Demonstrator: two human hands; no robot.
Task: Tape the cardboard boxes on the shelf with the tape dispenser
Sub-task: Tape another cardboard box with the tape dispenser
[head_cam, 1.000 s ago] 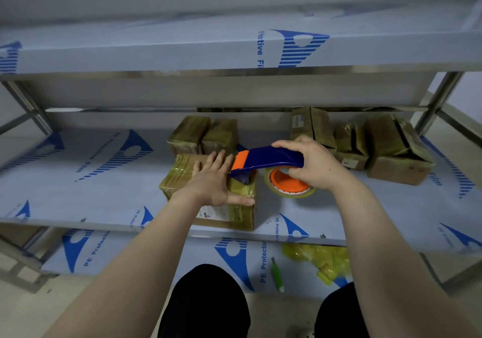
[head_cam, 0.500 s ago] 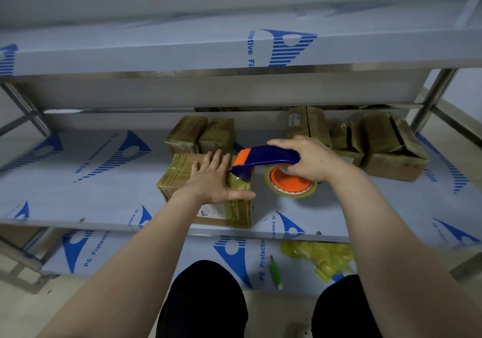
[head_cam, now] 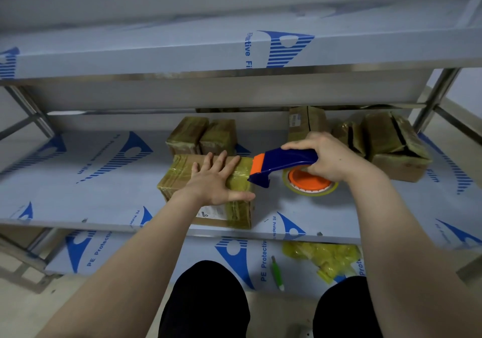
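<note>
The film-covered steel shelf (head_cam: 91,194) carries the brown cardboard box (head_cam: 172,181), banded in yellowish tape, at its front edge, mid-width. The left hand (head_cam: 214,181) lies flat on the box top, fingers straight and spread. The right hand (head_cam: 331,160) grips the blue-and-orange tape dispenser (head_cam: 287,158) by its handle, nose at the box's right edge.

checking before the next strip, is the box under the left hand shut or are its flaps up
Shut. The cardboard box lies flat-topped under yellowish tape bands, with the left hand pressed flat on it.

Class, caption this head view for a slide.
Taping: left hand flat on a box, right hand holding the dispenser beside it.
</note>
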